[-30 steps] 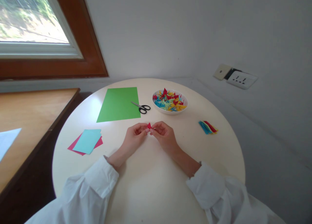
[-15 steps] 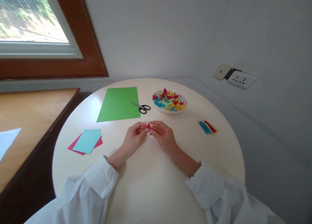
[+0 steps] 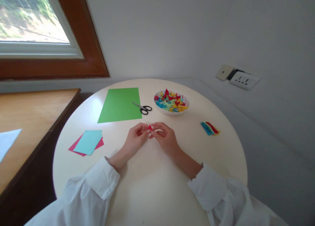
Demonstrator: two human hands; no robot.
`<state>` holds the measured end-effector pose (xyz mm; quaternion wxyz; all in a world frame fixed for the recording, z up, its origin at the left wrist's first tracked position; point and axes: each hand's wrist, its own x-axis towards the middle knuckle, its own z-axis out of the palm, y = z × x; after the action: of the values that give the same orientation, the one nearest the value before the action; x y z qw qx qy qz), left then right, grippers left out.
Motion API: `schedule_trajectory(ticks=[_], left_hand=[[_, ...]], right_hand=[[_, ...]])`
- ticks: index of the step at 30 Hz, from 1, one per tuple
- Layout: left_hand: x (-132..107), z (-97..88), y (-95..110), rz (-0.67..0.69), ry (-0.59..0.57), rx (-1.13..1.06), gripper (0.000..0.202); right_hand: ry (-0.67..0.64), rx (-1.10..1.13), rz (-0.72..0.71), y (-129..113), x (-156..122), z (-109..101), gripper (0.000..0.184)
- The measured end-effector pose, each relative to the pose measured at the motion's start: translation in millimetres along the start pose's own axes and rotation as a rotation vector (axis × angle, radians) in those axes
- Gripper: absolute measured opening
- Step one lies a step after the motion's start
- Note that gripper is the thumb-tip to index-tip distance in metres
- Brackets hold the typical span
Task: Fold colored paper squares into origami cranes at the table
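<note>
Between my fingertips sits a small folded piece of red paper [image 3: 150, 128], its pointed tip showing upward; most of it is covered by my fingers. My left hand [image 3: 137, 134] pinches it from the left with thumb and forefinger. From the other side my right hand [image 3: 165, 136] pinches it too, fingers curled. Both hands are over the middle of a round white table [image 3: 152, 186]. Just beyond them lie black-handled scissors [image 3: 144, 109], blades partly over a green paper sheet [image 3: 121, 105].
Behind my right hand stands a white bowl [image 3: 169, 113] full of small folded paper pieces in several colours. Paper strips [image 3: 210, 128] lie at the right. Light blue paper [image 3: 88, 142] overlaps pink paper [image 3: 100, 144] at the left. A wooden surface [image 3: 31, 111] adjoins.
My fingers shift very slightly around the red paper, and a little less of it shows. Everything else stays in place.
</note>
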<state>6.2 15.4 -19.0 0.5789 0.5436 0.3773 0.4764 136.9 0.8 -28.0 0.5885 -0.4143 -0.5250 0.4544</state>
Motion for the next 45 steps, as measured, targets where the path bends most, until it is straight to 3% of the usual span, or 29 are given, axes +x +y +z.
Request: schedule_trajectory(ticks=[10, 19, 23, 30, 45], left_hand=[[0.8, -2.4, -1.6, -0.018, 0.036, 0.021, 0.024], [0.1, -4.9, 5.7, -0.132, -0.112, -0.208, 0.022], [0.7, -5.2, 8.2, -0.179, -0.103, -0.249, 0.019], [2.7, -7.0, 7.1, -0.208, -0.081, -0.267, 0.019], [2.8, -7.6, 9.1, -0.206, -0.09, -0.266, 0.018]], right_hand=[[-0.038, 0.003, 0.017, 1.0, -0.4, -1.2, 0.018], [-0.064, -0.045, -0.042, -4.1, -1.3, -4.7, 0.016], [-0.058, -0.128, -0.051, -7.4, -3.1, -5.8, 0.018], [-0.058, -0.393, -0.2, -6.5, -3.7, -9.2, 0.027], [-0.067, -0.514, -0.348, -5.5, -4.0, -11.1, 0.033]])
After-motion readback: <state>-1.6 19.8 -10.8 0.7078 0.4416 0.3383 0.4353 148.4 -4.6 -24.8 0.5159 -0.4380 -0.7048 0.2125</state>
